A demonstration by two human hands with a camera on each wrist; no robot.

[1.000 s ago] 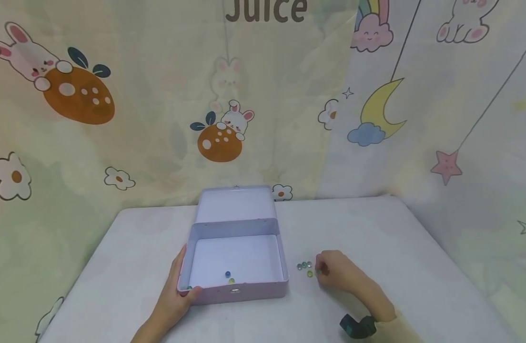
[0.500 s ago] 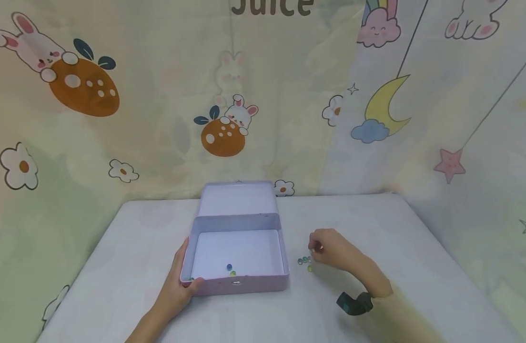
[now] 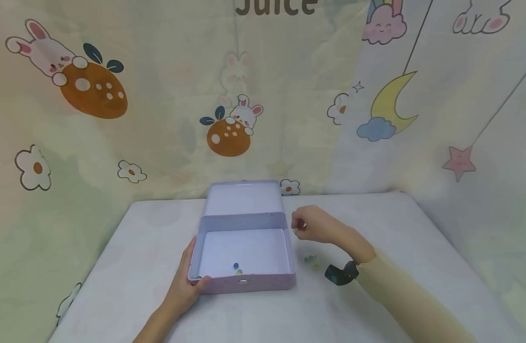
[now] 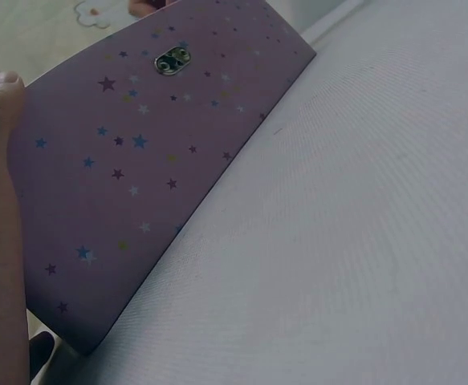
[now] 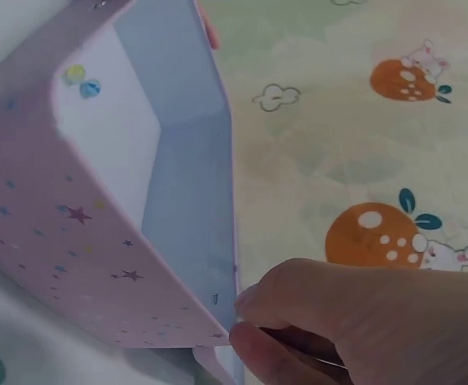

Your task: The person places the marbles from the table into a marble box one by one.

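Open tin (image 3: 246,281) gripped at near-left corner by left hand (image 3: 187,285). Right hand (image 3: 314,225) raised beside right wall, fingertips pinched; contents cannot be told. 2 marbles (image 3: 237,268) inside.

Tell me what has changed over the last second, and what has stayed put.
The right hand lifted off the loose marbles on the table and moved up and left to the tin's right rim, fingers curled as if pinching a marble, though none shows clearly. One marble fewer seems to lie in the cluster. The left hand still holds the tin's front left corner; two marbles inside are unmoved.
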